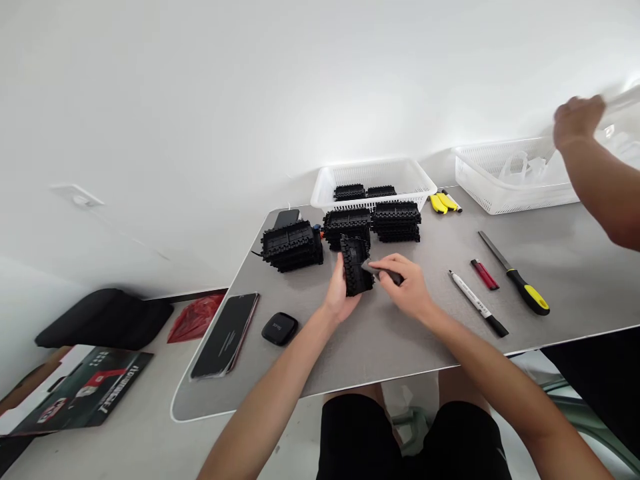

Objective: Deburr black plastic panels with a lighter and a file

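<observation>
My left hand (341, 293) is closed around the lower left side of a ribbed black plastic part (356, 267) with toothed edges, held tilted above the table. My right hand (407, 287) grips a knife-like tool (393, 275) with a dark handle; its grey tip meets or lies close to the part's right edge. Exactly what kind of tool it is cannot be made out. Just behind my hands stand stacks of similar black parts: a left stack (293, 245), a middle stack (345, 220) and a right stack (397, 221).
A white basket (425, 188) at the back holds more black parts. Another person's arm (595, 173) reaches over a second basket (505, 197). To my right lie a file (517, 277), a red cutter-like item (485, 274) and a marker (477, 303); leftward, a phone (225, 337) and black case (280, 329).
</observation>
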Demonstrator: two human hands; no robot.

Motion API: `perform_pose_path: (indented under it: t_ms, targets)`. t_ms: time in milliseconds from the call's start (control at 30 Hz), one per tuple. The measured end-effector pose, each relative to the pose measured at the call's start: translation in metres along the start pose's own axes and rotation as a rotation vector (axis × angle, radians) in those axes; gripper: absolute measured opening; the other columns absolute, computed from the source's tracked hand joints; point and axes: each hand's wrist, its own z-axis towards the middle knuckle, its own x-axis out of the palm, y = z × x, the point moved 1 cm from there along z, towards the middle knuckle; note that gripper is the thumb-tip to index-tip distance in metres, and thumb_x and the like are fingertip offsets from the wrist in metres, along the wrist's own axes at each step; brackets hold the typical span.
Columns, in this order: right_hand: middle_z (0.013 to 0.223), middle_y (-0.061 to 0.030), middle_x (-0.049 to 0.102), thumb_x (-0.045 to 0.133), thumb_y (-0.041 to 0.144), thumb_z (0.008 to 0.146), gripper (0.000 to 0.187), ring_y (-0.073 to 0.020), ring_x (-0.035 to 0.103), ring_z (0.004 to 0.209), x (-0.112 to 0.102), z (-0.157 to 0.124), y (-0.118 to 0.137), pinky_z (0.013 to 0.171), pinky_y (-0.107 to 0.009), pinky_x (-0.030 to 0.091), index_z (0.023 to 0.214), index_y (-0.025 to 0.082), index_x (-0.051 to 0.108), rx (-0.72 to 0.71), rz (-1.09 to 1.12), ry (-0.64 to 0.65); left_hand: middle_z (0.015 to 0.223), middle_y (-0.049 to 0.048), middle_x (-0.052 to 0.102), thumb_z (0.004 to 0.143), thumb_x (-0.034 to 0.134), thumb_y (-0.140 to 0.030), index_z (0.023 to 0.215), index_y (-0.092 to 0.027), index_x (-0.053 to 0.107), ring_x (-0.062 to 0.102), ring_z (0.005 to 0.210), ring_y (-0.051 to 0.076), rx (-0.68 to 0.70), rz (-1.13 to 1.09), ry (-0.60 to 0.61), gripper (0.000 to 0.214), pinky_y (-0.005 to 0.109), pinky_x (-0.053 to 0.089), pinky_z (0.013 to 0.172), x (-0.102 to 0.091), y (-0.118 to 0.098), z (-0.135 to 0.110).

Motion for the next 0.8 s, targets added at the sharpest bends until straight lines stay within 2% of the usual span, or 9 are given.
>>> perform_pose_path:
  t_ms: [133, 267, 433, 500, 600, 700, 800]
  targets:
    - [0.1, -0.0045, 0.069, 0.058, 0.025, 0.085, 0.026, -0.017, 0.065, 0.091, -0.003, 0.005, -0.002, 0.081, -0.031, 0.051, 0.105, 0.024, 0.073, 0.172, 0.111, -0.029, 0.081, 0.002, 0.066, 0.078, 0.063, -0.062, 0.095, -0.019, 0.062, 0.063, 0.075, 0.015, 0.019, 0.112, -0.026, 0.046, 0.027, 0.05, 0.069, 0.002, 0.007, -0.004]
    - [0.101, -0.0054, 0.071, 0.061, 0.034, 0.084, 0.025, -0.0201, 0.066, 0.093, -0.002, 0.007, -0.009, 0.08, -0.035, 0.053, 0.101, 0.023, 0.074, 0.26, 0.167, -0.051, 0.095, 0.0026, 0.067, 0.064, 0.082, -0.047, 0.108, -0.022, 0.056, 0.064, 0.084, 0.016, 0.148, 0.228, -0.129, 0.056, 0.029, 0.052, 0.073, -0.001, 0.006, -0.003]
    - [0.096, -0.0062, 0.072, 0.058, 0.033, 0.085, 0.027, -0.0201, 0.065, 0.086, -0.012, 0.01, -0.022, 0.078, -0.037, 0.053, 0.101, 0.021, 0.074, 0.342, 0.024, -0.113, 0.11, 0.0104, 0.068, 0.067, 0.08, -0.044, 0.105, -0.018, 0.062, 0.066, 0.099, 0.026, 0.246, 0.313, -0.131, 0.05, 0.039, 0.054, 0.084, -0.002, -0.004, -0.003]
    - [0.098, -0.0067, 0.07, 0.054, 0.031, 0.087, 0.029, -0.0186, 0.064, 0.085, -0.017, 0.012, -0.023, 0.078, -0.036, 0.053, 0.106, 0.02, 0.073, 0.289, -0.077, -0.185, 0.112, 0.0101, 0.067, 0.067, 0.079, -0.043, 0.106, -0.019, 0.061, 0.065, 0.102, 0.027, 0.315, 0.331, -0.16, 0.049, 0.04, 0.053, 0.088, -0.001, -0.006, -0.003]
    - [0.102, -0.008, 0.064, 0.048, 0.025, 0.091, 0.033, -0.0167, 0.061, 0.086, -0.02, 0.012, -0.022, 0.078, -0.033, 0.052, 0.115, 0.021, 0.069, 0.113, -0.212, -0.234, 0.112, 0.0096, 0.067, 0.068, 0.079, -0.042, 0.105, -0.019, 0.062, 0.064, 0.104, 0.027, 0.358, 0.379, -0.151, 0.047, 0.04, 0.051, 0.09, 0.001, -0.003, -0.005]
    - [0.105, -0.0096, 0.059, 0.044, 0.021, 0.094, 0.036, -0.0169, 0.06, 0.09, -0.017, 0.01, -0.023, 0.08, -0.032, 0.051, 0.123, 0.022, 0.065, -0.049, -0.312, -0.14, 0.107, 0.009, 0.068, 0.068, 0.079, -0.041, 0.102, -0.018, 0.063, 0.064, 0.1, 0.026, 0.362, 0.414, -0.097, 0.044, 0.037, 0.051, 0.088, 0.003, 0.003, -0.005]
    - [0.107, -0.0111, 0.056, 0.042, 0.019, 0.095, 0.038, -0.0179, 0.059, 0.088, -0.011, 0.006, -0.028, 0.077, -0.033, 0.052, 0.128, 0.022, 0.061, -0.11, -0.38, -0.015, 0.104, 0.0085, 0.069, 0.067, 0.079, -0.04, 0.101, -0.018, 0.064, 0.065, 0.095, 0.025, 0.368, 0.392, -0.098, 0.043, 0.035, 0.052, 0.084, 0.002, 0.005, -0.003]
